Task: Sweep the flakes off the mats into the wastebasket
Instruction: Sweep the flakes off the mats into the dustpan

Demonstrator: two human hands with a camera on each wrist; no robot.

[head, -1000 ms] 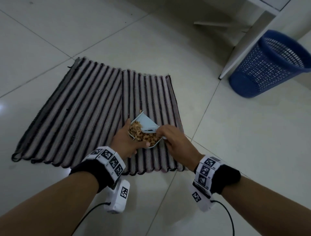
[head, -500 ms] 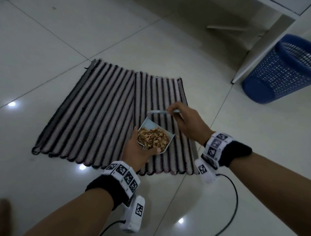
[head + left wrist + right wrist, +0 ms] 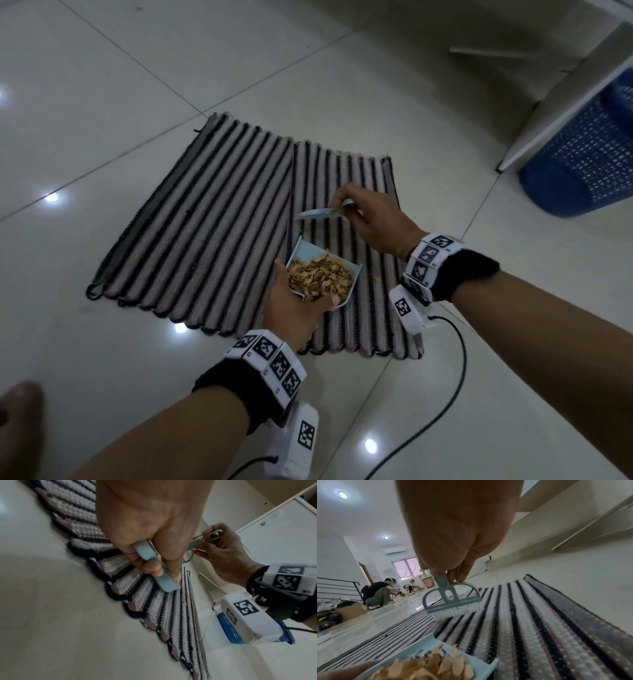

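Two striped mats (image 3: 222, 222) lie side by side on the tiled floor. My left hand (image 3: 291, 308) grips a light blue dustpan (image 3: 310, 251) heaped with tan flakes (image 3: 322, 279), held a little above the right mat (image 3: 373, 325). In the left wrist view its fingers curl round the dustpan's handle (image 3: 149, 555). My right hand (image 3: 370, 219) pinches the handle of a small light blue brush (image 3: 317, 214) just beyond the pan, bristles (image 3: 453, 610) close over the mat (image 3: 539, 628). A stray flake (image 3: 376, 278) lies on the right mat. The blue wastebasket (image 3: 582, 164) stands tilted at the far right.
A white furniture leg (image 3: 565, 96) runs down in front of the wastebasket. A black cable (image 3: 455, 394) trails from my right wrist. A bare foot (image 3: 20, 428) shows at the lower left. Far off, people (image 3: 376, 593) crouch by a cardboard box (image 3: 349, 611).
The brush has left the dustpan; my right hand has carried it away over the right mat. My left hand has raised the loaded pan off the mat.
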